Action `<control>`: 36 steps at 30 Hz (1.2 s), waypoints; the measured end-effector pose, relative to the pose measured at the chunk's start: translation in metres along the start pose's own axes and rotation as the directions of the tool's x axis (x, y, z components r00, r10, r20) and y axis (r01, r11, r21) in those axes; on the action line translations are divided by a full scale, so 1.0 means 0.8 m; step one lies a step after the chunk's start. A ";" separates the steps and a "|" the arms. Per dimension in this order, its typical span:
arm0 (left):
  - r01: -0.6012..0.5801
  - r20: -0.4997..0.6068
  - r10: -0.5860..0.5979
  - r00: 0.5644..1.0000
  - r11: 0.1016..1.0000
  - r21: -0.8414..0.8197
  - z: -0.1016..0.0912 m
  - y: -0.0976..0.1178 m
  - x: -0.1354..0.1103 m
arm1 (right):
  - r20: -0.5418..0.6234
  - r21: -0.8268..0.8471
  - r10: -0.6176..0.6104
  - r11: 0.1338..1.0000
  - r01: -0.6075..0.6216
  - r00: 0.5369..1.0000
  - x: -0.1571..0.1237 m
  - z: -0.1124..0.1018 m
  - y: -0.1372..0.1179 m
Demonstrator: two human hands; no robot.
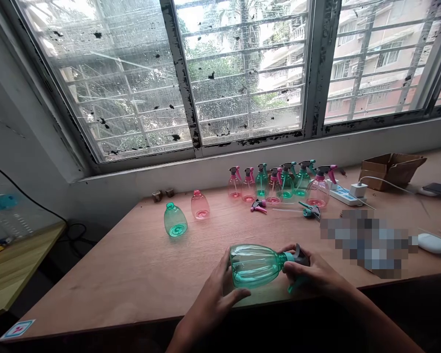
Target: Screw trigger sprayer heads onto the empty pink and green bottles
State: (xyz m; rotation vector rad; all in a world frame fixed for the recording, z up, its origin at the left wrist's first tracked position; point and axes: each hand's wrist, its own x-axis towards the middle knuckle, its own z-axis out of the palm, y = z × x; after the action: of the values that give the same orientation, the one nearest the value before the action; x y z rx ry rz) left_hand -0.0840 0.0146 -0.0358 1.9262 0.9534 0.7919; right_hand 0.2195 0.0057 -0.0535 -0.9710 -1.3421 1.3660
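A green transparent spray bottle lies sideways in the air over the table's front edge, its base toward the left. My left hand cups the base, with the fingers partly hidden behind it and the thumb below. My right hand is closed round the grey and teal spray head at the neck; some of its fingers are hidden. Beyond my hands, a green bottle and a pink bottle stand upright without spray heads. Two loose spray heads, one pink and one teal, lie on the tabletop.
Several pink and green spray bottles with heads stand in a group by the window wall. To their right are a power strip and an open cardboard box. A blurred-out patch and a white object lie at the right of the wooden table.
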 end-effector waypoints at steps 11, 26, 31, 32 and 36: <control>-0.032 0.019 0.033 0.999 0.998 -0.059 0.000 -0.003 -0.001 | -0.032 0.145 0.018 0.989 -0.013 0.999 0.005 0.008 -0.004; -0.027 -0.035 0.023 0.999 0.992 -0.121 0.001 0.000 0.002 | -0.041 0.246 0.014 0.969 -0.003 0.999 0.019 0.021 0.001; -0.021 -0.074 0.019 0.997 0.999 -0.031 0.001 -0.007 0.001 | -0.062 0.230 0.019 0.973 -0.004 0.998 0.020 0.025 -0.001; -0.024 -0.079 0.022 0.997 0.999 -0.022 0.001 -0.009 0.001 | -0.061 0.221 0.017 0.975 -0.003 0.998 0.019 0.025 0.000; -0.024 -0.053 0.022 0.998 0.999 -0.036 0.002 -0.011 0.000 | -0.045 0.175 0.011 0.985 -0.003 0.999 0.013 0.026 -0.001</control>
State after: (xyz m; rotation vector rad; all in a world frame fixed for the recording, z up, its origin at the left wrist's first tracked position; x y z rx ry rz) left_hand -0.0855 0.0174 -0.0442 1.8955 0.9434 0.8713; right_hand 0.1970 0.0107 -0.0502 -0.8834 -1.1642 1.4325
